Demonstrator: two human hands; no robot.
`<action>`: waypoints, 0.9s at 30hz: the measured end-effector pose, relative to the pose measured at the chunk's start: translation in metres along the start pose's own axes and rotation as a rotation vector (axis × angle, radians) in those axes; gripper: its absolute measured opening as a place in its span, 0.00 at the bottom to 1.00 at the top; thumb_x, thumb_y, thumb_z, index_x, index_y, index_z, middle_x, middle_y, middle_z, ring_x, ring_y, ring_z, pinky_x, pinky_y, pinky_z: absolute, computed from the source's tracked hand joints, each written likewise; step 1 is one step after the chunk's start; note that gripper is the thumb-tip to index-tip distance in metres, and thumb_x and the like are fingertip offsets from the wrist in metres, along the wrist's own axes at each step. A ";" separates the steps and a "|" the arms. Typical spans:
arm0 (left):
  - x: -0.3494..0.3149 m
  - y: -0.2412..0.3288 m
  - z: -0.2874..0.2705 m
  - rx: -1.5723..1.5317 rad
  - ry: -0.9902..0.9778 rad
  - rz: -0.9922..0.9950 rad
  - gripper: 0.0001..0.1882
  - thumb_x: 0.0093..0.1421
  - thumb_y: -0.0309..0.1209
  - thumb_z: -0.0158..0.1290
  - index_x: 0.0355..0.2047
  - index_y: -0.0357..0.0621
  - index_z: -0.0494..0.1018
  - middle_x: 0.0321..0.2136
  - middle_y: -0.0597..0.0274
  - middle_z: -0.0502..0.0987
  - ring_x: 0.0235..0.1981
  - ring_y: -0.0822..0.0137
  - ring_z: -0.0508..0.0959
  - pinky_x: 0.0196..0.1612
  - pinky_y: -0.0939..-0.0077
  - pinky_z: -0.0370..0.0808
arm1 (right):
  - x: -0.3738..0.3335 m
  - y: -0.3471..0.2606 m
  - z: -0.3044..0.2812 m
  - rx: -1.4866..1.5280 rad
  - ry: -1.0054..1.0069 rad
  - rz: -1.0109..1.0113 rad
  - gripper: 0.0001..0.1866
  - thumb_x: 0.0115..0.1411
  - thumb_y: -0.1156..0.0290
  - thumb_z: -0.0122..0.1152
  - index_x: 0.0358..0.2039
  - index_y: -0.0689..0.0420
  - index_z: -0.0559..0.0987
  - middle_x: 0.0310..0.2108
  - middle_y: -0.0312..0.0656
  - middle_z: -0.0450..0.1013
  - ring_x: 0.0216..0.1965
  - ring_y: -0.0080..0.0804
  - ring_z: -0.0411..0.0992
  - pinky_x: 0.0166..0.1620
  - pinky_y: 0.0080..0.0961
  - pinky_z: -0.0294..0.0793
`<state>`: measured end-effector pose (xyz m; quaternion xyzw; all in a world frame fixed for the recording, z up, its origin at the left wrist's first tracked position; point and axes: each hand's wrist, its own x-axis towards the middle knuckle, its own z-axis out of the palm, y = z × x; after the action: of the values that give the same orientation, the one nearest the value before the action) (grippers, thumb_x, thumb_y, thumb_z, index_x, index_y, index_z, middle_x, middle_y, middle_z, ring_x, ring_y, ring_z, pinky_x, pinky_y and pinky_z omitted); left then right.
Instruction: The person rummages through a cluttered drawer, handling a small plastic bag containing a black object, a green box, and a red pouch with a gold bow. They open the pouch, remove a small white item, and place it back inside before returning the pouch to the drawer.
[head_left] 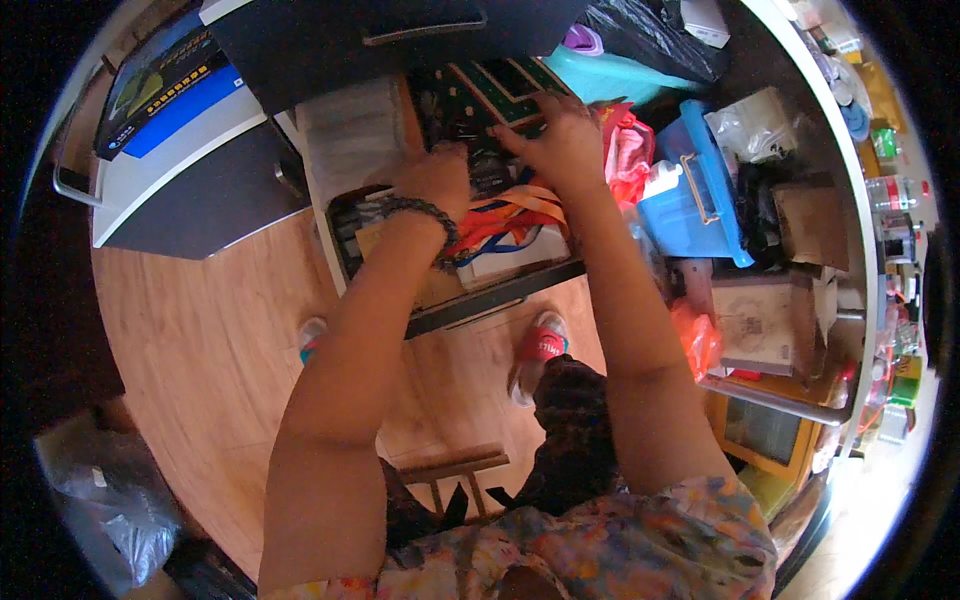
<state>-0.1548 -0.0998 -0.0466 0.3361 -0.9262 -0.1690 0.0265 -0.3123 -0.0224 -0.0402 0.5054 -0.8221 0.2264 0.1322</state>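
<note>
A pulled-out drawer (480, 302) stands before me, filled with mixed items. My left hand (436, 180), with a dark braided bracelet (432, 212) at its wrist, reaches into the middle; its fingers are curled, and what they hold, if anything, is hidden. My right hand (562, 145) lies over a dark green panel with gold lines (490, 88), thumb and forefinger apart. Red, orange and blue ribbons (510, 222) run between my wrists. White packaging (352, 135) fills the drawer's back left, and a pale flat box (515, 262) lies near its front.
Above the drawer projects another dark drawer front (400, 60). On the right are a blue plastic bin (690, 190), red packaging (628, 150), a black bag (650, 40) and a carton (755, 325). A blue box (185, 100) rests at left. A small wooden stool (450, 470) stands below me.
</note>
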 end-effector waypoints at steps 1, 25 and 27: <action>-0.002 -0.005 -0.005 -0.012 0.000 0.004 0.16 0.56 0.28 0.41 0.45 0.47 0.70 0.44 0.53 0.73 0.46 0.52 0.71 0.48 0.63 0.68 | 0.000 0.003 -0.001 0.003 0.021 -0.020 0.33 0.38 0.44 0.64 0.38 0.57 0.76 0.41 0.49 0.71 0.47 0.47 0.67 0.49 0.54 0.61; 0.006 -0.043 -0.013 -0.046 -0.172 0.186 0.15 0.57 0.27 0.42 0.42 0.51 0.74 0.43 0.55 0.73 0.45 0.56 0.72 0.49 0.65 0.69 | 0.002 0.001 -0.013 -0.030 0.090 -0.181 0.26 0.45 0.48 0.60 0.36 0.57 0.77 0.40 0.47 0.72 0.47 0.42 0.67 0.53 0.45 0.57; 0.008 -0.046 -0.007 -0.032 -0.040 0.243 0.16 0.57 0.27 0.41 0.42 0.52 0.75 0.44 0.56 0.73 0.48 0.57 0.70 0.50 0.66 0.68 | 0.005 -0.007 -0.009 -0.020 0.191 -0.345 0.21 0.47 0.54 0.59 0.37 0.56 0.76 0.42 0.46 0.71 0.49 0.41 0.65 0.53 0.44 0.57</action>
<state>-0.1317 -0.1396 -0.0559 0.2174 -0.9576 -0.1861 0.0336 -0.3083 -0.0244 -0.0291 0.6137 -0.7091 0.2391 0.2518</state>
